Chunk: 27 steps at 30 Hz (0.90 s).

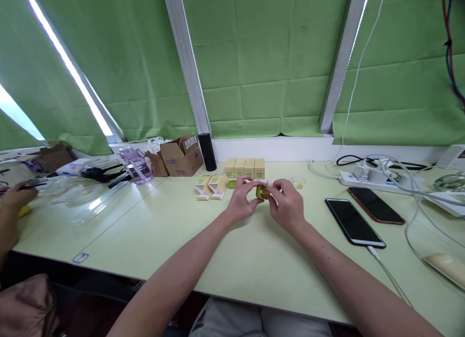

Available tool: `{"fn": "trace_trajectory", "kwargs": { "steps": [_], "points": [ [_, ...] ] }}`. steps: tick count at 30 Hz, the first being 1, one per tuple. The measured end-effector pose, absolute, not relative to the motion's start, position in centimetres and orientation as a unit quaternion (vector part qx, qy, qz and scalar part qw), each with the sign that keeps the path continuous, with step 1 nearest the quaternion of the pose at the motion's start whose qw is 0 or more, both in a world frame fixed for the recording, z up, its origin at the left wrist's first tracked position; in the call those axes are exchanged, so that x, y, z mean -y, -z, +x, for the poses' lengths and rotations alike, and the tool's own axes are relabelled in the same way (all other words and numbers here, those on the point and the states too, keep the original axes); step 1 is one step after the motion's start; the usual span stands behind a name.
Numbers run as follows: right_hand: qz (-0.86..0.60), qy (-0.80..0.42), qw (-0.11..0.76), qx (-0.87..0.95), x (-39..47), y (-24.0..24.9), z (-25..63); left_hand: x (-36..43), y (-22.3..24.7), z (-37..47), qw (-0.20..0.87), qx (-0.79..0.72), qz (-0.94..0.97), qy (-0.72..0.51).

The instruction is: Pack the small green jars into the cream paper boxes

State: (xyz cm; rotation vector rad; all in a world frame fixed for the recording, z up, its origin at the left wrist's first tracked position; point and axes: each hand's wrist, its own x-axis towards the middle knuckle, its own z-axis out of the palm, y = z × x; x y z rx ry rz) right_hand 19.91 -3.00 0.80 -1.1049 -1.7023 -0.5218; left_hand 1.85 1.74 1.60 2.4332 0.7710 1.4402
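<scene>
Couple of phones (355, 222) near a messy power strip (374, 183), plus some purplish bottle (136, 165) near an open cardboard box (180, 158)

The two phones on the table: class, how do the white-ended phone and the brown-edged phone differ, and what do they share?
The white-ended phone shows a pale strip across its near end; the brown-edged phone has a dark front.
A white cable meets the white-ended phone's near end; none shows at the brown-edged phone's near end.
The white-ended phone lies further left in the view than the brown-edged phone.
Shared: both lie flat, screens up and dark.
</scene>
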Motion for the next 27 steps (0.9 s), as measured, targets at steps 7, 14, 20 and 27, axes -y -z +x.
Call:
{"fn": "trace_trajectory", "kwargs": {
  "steps": [7, 14, 20, 27],
  "points": [
    [-0.455, 0.244, 0.483, 0.707, 2.80, -0.70, 19.99, -1.78, -1.58, 1.89, 0.109, -0.256, 0.827, -0.488],
    [-0.451, 0.250, 0.472, 0.715, 2.72, -0.64, 20.01, -1.60, -1.74, 1.93, 0.102, -0.258, 0.830, -0.483],
    [-0.445, 0.260, 0.467, 0.718, 2.70, -0.69, 19.99, -1.65, -1.60, 1.95, 0.093, -0.253, 0.832, -0.486],
    [-0.432, 0.261, 0.470, 0.724, 2.66, -0.80, 20.03, -1.76, -1.40, 1.90, 0.089, -0.254, 0.832, -0.485]
  ]
}}
